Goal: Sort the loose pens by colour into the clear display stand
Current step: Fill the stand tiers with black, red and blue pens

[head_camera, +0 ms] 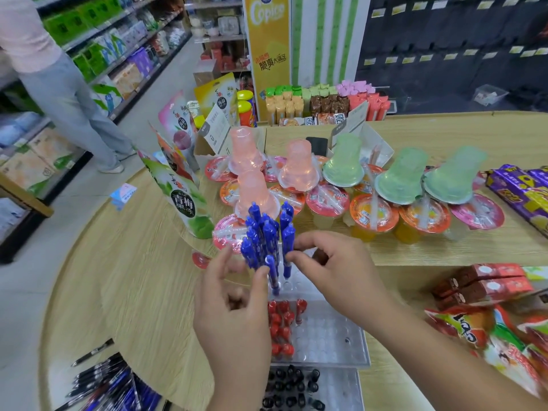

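Left hand [234,315]: raised in front of the blue pens [267,232], thumb tip against the low pen [273,275] nearest it. The fingers are spread and blurred, so I cannot tell whether it grips that pen.

Right hand [338,268]: fingers curled, index tip touching a blue pen on the cluster's right edge. I cannot tell whether this is a pinch or only a touch.

Stand [326,330]: clear and stepped, on the desk [133,277] directly under and between both hands. Many holes to the right of the pens are unfilled.

Blue pens: upright in the tier just beyond the fingertips.

Red pens [281,324]: next tier, below the left thumb.

Black pens [290,384]: lowest tier, beside the left wrist.

Loose pens [109,381]: a mixed blue and dark heap, well left of and below the left hand.

Handling: probably light, stiff plastic with smooth barrels that may slip or roll. Best pinched mid-barrel, one at a time, and dropped tip first into a hole.

Risk: the packed pens lean, so a nudge may tip their neighbours. The stand looks light and could slide.

Nearby: jelly cups [370,212] beyond the right hand.
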`<state>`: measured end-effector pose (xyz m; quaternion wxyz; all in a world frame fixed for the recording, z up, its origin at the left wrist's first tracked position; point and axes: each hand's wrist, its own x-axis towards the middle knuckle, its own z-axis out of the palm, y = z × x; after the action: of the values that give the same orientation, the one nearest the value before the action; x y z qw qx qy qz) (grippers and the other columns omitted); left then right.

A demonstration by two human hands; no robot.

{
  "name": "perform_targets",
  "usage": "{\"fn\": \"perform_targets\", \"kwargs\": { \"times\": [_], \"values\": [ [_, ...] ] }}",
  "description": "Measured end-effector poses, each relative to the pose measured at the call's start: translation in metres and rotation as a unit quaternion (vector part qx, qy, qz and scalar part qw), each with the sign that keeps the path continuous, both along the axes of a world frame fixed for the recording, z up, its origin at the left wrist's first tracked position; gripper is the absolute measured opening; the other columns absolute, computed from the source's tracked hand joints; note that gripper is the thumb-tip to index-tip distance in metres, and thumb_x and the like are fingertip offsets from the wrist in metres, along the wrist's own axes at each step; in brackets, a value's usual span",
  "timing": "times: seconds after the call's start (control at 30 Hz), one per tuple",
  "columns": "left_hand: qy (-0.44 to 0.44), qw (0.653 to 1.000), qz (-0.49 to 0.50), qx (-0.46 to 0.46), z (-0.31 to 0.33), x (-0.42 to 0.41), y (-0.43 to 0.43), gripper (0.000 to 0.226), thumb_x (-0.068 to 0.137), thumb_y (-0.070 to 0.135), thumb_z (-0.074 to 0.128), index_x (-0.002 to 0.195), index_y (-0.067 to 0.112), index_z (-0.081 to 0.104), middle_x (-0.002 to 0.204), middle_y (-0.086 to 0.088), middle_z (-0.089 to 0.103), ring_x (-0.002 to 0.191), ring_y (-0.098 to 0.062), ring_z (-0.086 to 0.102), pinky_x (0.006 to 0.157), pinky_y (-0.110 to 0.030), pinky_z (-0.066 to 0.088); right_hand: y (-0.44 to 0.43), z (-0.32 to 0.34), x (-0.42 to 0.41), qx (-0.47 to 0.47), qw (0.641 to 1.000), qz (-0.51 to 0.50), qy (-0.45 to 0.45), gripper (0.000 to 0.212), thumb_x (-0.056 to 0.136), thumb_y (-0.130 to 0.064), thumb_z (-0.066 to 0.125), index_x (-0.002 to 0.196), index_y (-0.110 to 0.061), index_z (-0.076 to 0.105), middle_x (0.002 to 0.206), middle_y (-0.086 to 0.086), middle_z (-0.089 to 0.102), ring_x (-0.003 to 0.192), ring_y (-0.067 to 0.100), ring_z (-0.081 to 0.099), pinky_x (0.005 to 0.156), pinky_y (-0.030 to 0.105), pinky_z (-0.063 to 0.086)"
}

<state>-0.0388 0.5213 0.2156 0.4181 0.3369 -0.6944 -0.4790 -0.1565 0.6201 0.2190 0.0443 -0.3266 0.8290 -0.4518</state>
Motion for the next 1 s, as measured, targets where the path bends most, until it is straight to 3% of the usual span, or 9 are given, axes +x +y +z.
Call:
{"fn": "perform_targets", "kwargs": {
  "times": [0.1,0.23,0.37,0.47,0.6,0.67,0.8,0.87,1.0],
  "values": [
    [-0.023,1.0,-0.007,-0.02,-0.004,0.0,-0.006,0.035,0.082,0.018,0.077,0.098,0.047,0.066,0.093,0.011,0.065,0.066,-0.013,0.057,0.067,-0.03,0.051,-0.002,-0.001,0.001,0.014,1.0,-0.007,0.017,0.01,0.084,-0.039,0.068,0.09,-0.031,0.072,0.077,-0.024,0.062,0.061,0.006,0.054,0.058,0.019,0.038],
    [-0.03,0.999,-0.026,0.018,-0.009,0.0,-0.012,0.036,0.085,0.02,0.075,0.084,0.055,0.068,0.084,0.01,0.068,0.069,-0.016,0.061,0.065,-0.032,0.051,-0.003,0.001,0.003,0.04,0.999,-0.011,0.025,0.011,0.086,-0.042,0.065,0.09,-0.033,0.069,0.08,-0.024,0.062,0.061,0.006,0.054,0.058,0.021,0.039],
    [-0.054,0.996,-0.061,0.024,-0.006,0.012,-0.021,0.021,0.086,0.025,0.074,0.096,0.044,0.071,0.085,0.01,0.069,0.071,-0.01,0.063,0.068,-0.029,0.051,0.005,0.011,0.011,0.038,0.999,-0.026,0.016,0.016,0.082,-0.049,0.064,0.089,-0.035,0.068,0.083,-0.028,0.064,0.066,0.003,0.057,0.061,0.02,0.043],
    [-0.08,0.995,-0.042,0.035,-0.012,0.043,-0.039,0.018,0.087,0.029,0.074,0.1,0.043,0.071,0.088,0.015,0.071,0.066,-0.011,0.058,0.065,-0.027,0.05,0.023,0.019,0.039,-0.011,0.998,-0.059,0.012,0.011,0.081,-0.045,0.068,0.088,-0.036,0.068,0.07,-0.033,0.06,0.06,0.003,0.056,0.056,0.013,0.038],
    [-0.122,0.991,0.016,0.054,-0.04,0.114,-0.067,0.018,0.087,0.029,0.073,0.097,0.043,0.07,0.093,0.012,0.07,0.064,-0.015,0.055,0.065,-0.032,0.052,0.037,0.007,0.109,-0.001,1.0,0.009,-0.007,0.011,0.079,-0.046,0.074,0.082,-0.039,0.068,0.073,-0.029,0.061,0.056,0.003,0.056,0.053,0.007,0.037],
    [-0.163,0.983,0.035,0.074,-0.064,0.156,-0.076,0.015,0.087,0.031,0.073,0.098,0.041,0.071,0.09,0.01,0.069,0.069,-0.015,0.06,0.069,-0.031,0.053,0.035,-0.018,0.147,0.025,0.998,0.044,-0.042,0.009,0.077,-0.046,0.068,0.081,-0.038,0.068,0.079,-0.025,0.064,0.058,0.001,0.057,0.055,0.006,0.038],
    [-0.248,0.96,0.064,0.114,-0.123,0.23,-0.084,0.01,0.087,0.03,0.073,0.094,0.037,0.07,0.091,0.013,0.067,0.075,-0.006,0.061,0.064,-0.006,0.047,0.02,-0.091,0.226,0.127,0.977,0.097,-0.138,0.007,0.075,-0.053,0.062,0.08,-0.048,0.061,0.082,-0.025,0.063,0.058,-0.002,0.057,0.055,0.006,0.041],
    [-0.302,0.94,0.064,0.143,-0.162,0.258,-0.083,0.009,0.086,0.032,0.073,0.094,0.035,0.071,0.095,0.014,0.066,0.073,-0.005,0.06,0.065,-0.01,0.047,0.01,-0.141,0.259,0.191,0.956,0.112,-0.191,0.008,0.075,-0.055,0.061,0.082,-0.052,0.059,0.088,-0.029,0.063,0.064,-0.001,0.06,0.061,0.011,0.046],
    [-0.396,0.897,0.001,0.196,-0.244,0.295,-0.067,0.011,0.086,0.031,0.074,0.095,0.035,0.071,0.097,0.015,0.067,0.078,0.006,0.06,0.067,-0.013,0.044,-0.013,-0.248,0.291,0.291,0.928,0.066,-0.223,0.012,0.084,-0.043,0.067,0.096,-0.04,0.067,0.084,-0.028,0.061,0.069,-0.003,0.058,0.07,0.022,0.05]
  ]
}}
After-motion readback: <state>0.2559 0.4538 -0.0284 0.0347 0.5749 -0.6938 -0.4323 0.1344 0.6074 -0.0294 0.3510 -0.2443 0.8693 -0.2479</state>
